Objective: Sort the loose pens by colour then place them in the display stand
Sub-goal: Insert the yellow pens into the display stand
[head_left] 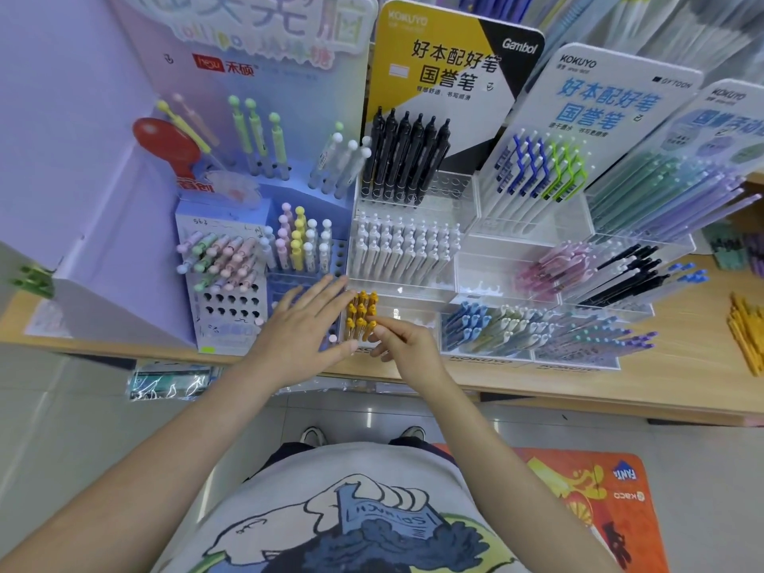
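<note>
Hands at the yellow pens (361,314) in the display stand (407,289).

Right hand (407,345) pinches one yellow pen in the front clear compartment; left hand (299,324) lies flat, fingers spread, beside them above the surface (682,366).

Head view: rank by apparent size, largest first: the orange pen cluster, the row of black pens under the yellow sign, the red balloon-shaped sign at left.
1. Black pens: largest.
2. Red balloon-shaped sign.
3. Orange pen cluster: smallest, partly hidden by the right hand.
The first two are close, and distance may skew it.
</note>
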Motion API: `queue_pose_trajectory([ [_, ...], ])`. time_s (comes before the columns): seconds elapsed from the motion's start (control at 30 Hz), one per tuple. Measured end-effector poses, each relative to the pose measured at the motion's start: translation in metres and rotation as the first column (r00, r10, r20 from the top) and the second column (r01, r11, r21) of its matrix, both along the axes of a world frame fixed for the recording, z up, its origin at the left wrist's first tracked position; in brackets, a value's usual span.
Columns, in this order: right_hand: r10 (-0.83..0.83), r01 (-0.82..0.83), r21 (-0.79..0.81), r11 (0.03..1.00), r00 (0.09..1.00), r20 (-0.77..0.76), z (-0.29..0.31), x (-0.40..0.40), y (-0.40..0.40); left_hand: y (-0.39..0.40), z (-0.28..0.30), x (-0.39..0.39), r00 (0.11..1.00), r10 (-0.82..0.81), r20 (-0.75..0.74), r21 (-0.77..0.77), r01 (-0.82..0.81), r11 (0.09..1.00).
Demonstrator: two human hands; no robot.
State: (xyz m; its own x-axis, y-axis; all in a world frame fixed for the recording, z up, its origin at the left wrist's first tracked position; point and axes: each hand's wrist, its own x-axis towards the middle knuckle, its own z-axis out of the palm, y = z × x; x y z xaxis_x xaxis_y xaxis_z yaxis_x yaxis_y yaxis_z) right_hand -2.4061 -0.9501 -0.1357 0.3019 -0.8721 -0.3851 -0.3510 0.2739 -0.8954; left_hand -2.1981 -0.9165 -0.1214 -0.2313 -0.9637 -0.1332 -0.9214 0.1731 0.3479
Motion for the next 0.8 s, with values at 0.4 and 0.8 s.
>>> queue_pose_trajectory([
  [0.4,-0.134,0.136,0.015,0.991,0.988,-0.081,0.011,0.001,-0.005,-0.001,0.004,-0.005,0.995,0.066,-0.078,-0.014,-0.067,0.998],
  [0.8,-0.406,0.123,-0.693,0.71,0.875,-0.261,0.092,-0.229,-0.025,-0.049,0.08,-0.214,0.942,-0.17,-0.29,-0.528,-0.009,0.849],
])
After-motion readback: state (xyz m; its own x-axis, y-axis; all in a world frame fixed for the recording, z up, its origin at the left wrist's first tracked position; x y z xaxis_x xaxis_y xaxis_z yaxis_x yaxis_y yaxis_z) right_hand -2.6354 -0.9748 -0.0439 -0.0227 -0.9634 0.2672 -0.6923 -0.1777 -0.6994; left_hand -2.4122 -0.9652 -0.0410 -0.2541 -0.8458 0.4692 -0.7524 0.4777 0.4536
